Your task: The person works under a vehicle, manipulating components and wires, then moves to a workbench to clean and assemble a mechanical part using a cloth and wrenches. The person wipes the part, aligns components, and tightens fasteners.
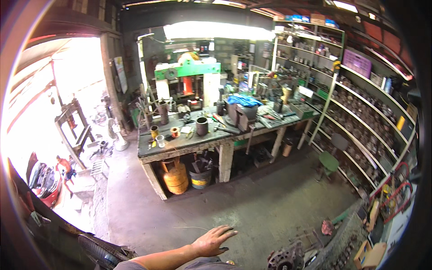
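Note:
From the lower left my left forearm reaches across, and my left hand [212, 242] hangs over the concrete floor with its back up. Its fingers point right, stretched and a little apart, and the thumb shows below them. It is open, holds nothing and touches nothing that I can see. My right hand is out of view. Closest on the right lies a round, dark metal machine part [286, 260] at the lower edge. A pinkish-red crumpled rag [328, 227] lies farther right, by a greasy metal block [346, 243].
Ahead stands a long workbench [180, 147] with a vise [243, 118], cans and tools. A yellow gas cylinder [175, 178] and a bucket [200, 176] sit underneath. Shelves [360, 103] of parts line the right, near a green chair [329, 160]. Outside left, another person [66, 172] stands beside a red car [45, 182].

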### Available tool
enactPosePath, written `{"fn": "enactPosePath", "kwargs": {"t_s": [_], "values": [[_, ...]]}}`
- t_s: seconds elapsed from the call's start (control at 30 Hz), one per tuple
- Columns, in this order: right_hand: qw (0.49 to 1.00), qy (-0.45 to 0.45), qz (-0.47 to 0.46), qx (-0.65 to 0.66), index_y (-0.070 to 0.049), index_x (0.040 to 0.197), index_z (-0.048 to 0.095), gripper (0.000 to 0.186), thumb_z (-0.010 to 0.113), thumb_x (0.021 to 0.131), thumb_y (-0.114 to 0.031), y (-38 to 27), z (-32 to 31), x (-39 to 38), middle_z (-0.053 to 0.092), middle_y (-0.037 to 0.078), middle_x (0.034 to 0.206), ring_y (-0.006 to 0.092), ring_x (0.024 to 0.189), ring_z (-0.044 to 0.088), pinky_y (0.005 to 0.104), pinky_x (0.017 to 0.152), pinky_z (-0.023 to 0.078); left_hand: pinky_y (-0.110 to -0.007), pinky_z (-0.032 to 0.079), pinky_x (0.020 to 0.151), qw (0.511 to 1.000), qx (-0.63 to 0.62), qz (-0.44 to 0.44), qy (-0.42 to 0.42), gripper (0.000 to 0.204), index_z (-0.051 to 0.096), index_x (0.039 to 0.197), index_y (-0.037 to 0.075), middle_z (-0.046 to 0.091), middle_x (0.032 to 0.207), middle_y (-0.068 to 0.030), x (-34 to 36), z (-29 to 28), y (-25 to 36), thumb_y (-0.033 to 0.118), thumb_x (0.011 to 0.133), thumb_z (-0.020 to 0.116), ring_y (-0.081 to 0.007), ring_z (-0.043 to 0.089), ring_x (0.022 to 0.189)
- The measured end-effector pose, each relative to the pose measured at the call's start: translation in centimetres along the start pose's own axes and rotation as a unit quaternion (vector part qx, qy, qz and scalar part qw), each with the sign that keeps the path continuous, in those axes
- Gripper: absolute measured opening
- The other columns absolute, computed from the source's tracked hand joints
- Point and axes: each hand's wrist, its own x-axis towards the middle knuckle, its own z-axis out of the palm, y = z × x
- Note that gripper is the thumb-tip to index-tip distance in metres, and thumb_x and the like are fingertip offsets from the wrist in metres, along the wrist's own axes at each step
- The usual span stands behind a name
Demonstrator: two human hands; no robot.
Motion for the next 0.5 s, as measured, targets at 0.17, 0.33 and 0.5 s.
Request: {"fn": "enactPosePath", "kwargs": {"t_s": [0.17, 0.33, 0.5], "values": [[0.991, -0.124, -0.012, -0.058, -0.012, 0.168, 0.046, 0.090, 0.048, 0.105, -0.076, -2.7, 0.4, 10.5, 0.050, 0.016, 0.170, 0.0384, 0.155, 0.050, 0.0584, 0.130, 0.041, -0.061, 0.026, 0.138, 0.993, 0.104, 0.062, 0.016, 0.112, 0.031, 0.178, 0.020, 0.028, 0.184, -0.0194, 7.9, -3.9, -1.5, 0.041, 0.087, 0.092, -0.0438, 0.027, 0.169], [0.941, -0.243, -0.159, -0.173, -0.013, 0.170, 0.044, 0.093, 0.046, 0.104, -0.079, -2.4, 4.0, 22.5, 0.047, 0.017, 0.173, 0.0388, 0.157, 0.049, 0.0595, 0.132, 0.040, -0.063, 0.018, 0.140, 0.987, 0.125, 0.097, 0.021, 0.127, 0.018, 0.182, 0.024, 0.020, 0.187, -0.0185, 15.5, -8.8, -9.7, 0.052, 0.083, 0.092, -0.0433, 0.020, 0.172], [0.945, -0.241, 0.100, 0.196, -0.008, 0.169, 0.048, 0.094, 0.052, 0.099, -0.072, -5.4, 8.6, 36.2, 0.054, 0.024, 0.168, 0.0456, 0.152, 0.055, 0.0607, 0.127, 0.047, -0.063, 0.029, 0.136, 0.966, 0.212, 0.131, 0.073, 0.112, 0.040, 0.174, 0.018, 0.029, 0.183, -0.0258, 20.5, -15.3, -20.6, 0.045, 0.078, 0.089, -0.0444, 0.033, 0.168]]}}
